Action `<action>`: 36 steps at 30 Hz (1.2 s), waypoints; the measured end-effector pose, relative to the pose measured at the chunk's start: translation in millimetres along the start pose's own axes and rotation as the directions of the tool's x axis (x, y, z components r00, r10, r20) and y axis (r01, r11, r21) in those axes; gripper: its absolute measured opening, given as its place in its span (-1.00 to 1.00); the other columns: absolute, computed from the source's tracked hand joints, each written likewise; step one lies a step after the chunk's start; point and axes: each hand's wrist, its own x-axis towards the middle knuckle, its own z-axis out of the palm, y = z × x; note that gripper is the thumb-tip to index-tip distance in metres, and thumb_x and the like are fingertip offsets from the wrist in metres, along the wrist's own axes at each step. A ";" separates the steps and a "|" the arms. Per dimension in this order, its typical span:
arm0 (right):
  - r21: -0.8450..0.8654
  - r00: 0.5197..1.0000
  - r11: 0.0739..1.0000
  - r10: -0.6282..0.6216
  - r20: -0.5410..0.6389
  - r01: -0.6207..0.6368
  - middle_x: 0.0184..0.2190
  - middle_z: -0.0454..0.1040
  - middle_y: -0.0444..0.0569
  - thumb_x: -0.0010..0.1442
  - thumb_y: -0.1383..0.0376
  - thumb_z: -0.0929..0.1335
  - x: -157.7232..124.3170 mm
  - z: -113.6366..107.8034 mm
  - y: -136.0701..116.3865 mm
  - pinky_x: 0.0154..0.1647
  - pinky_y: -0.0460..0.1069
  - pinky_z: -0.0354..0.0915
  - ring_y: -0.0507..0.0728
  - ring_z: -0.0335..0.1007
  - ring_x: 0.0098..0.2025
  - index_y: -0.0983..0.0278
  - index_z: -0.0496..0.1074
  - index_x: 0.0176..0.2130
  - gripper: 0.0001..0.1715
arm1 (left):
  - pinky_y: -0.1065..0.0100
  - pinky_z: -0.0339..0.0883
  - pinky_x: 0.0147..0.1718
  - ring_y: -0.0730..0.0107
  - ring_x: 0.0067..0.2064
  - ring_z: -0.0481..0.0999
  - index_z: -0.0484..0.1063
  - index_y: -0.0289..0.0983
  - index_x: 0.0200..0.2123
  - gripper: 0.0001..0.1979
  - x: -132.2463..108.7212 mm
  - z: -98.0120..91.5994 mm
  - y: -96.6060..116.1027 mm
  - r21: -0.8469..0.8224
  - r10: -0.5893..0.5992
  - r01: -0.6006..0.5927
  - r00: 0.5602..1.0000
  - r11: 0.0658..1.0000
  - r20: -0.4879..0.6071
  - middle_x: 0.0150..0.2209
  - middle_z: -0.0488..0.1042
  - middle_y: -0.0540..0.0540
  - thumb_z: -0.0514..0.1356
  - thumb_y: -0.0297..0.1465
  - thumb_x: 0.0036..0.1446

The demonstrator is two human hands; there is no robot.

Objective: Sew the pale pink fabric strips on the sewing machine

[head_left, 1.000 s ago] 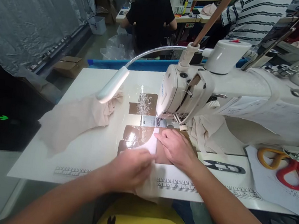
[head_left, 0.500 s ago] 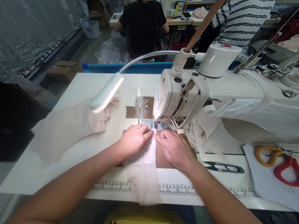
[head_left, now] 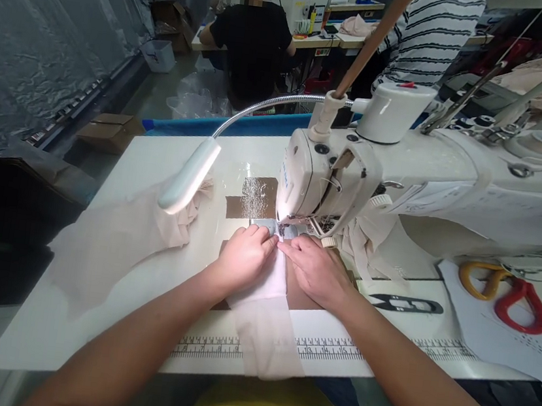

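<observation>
A strip of pale pink fabric (head_left: 265, 334) runs from the table's front edge up to the presser foot (head_left: 282, 228) of a white sewing machine (head_left: 323, 176). My left hand (head_left: 247, 256) lies on the strip's left side, fingers bent and closed on it, thumb tip close to the needle area. From the other side, my right hand (head_left: 315, 264) pinches the fabric's right edge, its index finger pointing at my left thumb. Both sets of fingertips nearly meet just in front of the foot. The part of the cloth beneath my left palm is hidden.
A lamp (head_left: 190, 176) hangs over sheer fabric (head_left: 123, 237) at left. Thread snips (head_left: 407, 304), scissors with red and orange handles (head_left: 522, 306) and paper lie at right. A ruler tape (head_left: 327, 349) lines the front edge. Two people are beyond the table.
The view has shifted slightly. The fabric's hanging end sits a little further right and lower in view. Both hands keep nearly the same place at the foot.
</observation>
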 end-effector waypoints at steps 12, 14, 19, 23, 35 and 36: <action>0.129 0.989 0.992 -0.021 0.145 0.002 -0.40 0.34 -0.05 0.26 0.42 0.16 -17.5 -27.5 -8.4 -0.38 -0.04 0.04 0.08 0.18 -0.35 0.22 0.50 -0.19 -0.63 | 0.21 0.34 -0.21 0.23 -0.19 0.40 0.44 -0.35 -0.07 -0.70 -7.1 -15.8 -7.6 -0.157 0.066 -0.063 0.998 0.986 0.010 -0.15 0.44 -0.23 -0.01 -0.38 0.29; 0.161 0.986 0.987 -0.020 0.166 -0.007 -0.37 0.37 -0.04 0.25 0.42 0.16 -25.7 -31.5 -11.8 -0.38 -0.04 0.05 0.09 0.20 -0.34 0.22 0.47 -0.12 -0.63 | 0.21 0.36 -0.15 0.22 -0.13 0.41 0.44 -0.38 -0.07 -0.71 -8.2 -21.3 -12.2 -0.230 0.141 -0.138 0.990 0.963 -0.001 -0.06 0.44 -0.26 -0.01 -0.41 0.28; 0.089 0.990 0.996 -0.003 0.140 -0.010 -0.35 0.38 -0.04 0.19 0.46 0.18 -38.2 -21.6 -20.8 -0.35 -0.02 0.03 0.10 0.17 -0.34 0.26 0.41 -0.03 -0.59 | 0.20 0.37 -0.13 0.22 -0.09 0.41 0.40 -0.38 0.01 -0.67 -4.7 -18.2 -19.4 -0.201 0.332 -0.331 0.943 0.922 -0.027 0.03 0.43 -0.25 -0.05 -0.41 0.32; -0.008 0.999 0.999 -0.030 0.043 0.031 -0.39 0.34 -0.06 0.20 0.46 0.19 -41.7 -10.0 -24.5 -0.37 -0.02 -0.06 0.08 0.07 -0.39 0.25 0.43 -0.15 -0.68 | 0.20 0.37 -0.16 0.24 -0.13 0.42 0.40 -0.35 0.02 -0.67 -1.6 -7.3 -21.9 -0.143 0.354 -0.357 0.934 0.923 -0.050 -0.03 0.46 -0.24 -0.03 -0.37 0.33; -0.044 0.994 0.999 -0.016 -0.106 0.012 -0.39 0.34 -0.06 0.15 0.50 0.22 -46.1 1.9 -28.8 -0.34 0.00 -0.07 0.09 0.04 -0.37 0.29 0.44 -0.18 -0.71 | 0.12 0.37 -0.08 0.16 -0.02 0.40 0.38 -0.33 0.05 -0.68 -6.6 3.7 -24.7 -0.141 0.345 -0.353 0.935 0.925 -0.077 0.08 0.42 -0.23 0.00 -0.40 0.30; -0.041 0.993 0.999 -0.013 -0.115 0.008 -0.39 0.35 -0.06 0.15 0.50 0.22 -45.9 1.9 -29.4 -0.34 0.00 -0.07 0.09 0.04 -0.38 0.29 0.44 -0.18 -0.71 | 0.12 0.37 -0.09 0.17 -0.03 0.41 0.38 -0.33 0.05 -0.68 -6.4 4.1 -23.8 -0.147 0.336 -0.345 0.938 0.927 -0.082 0.07 0.42 -0.24 0.00 -0.40 0.30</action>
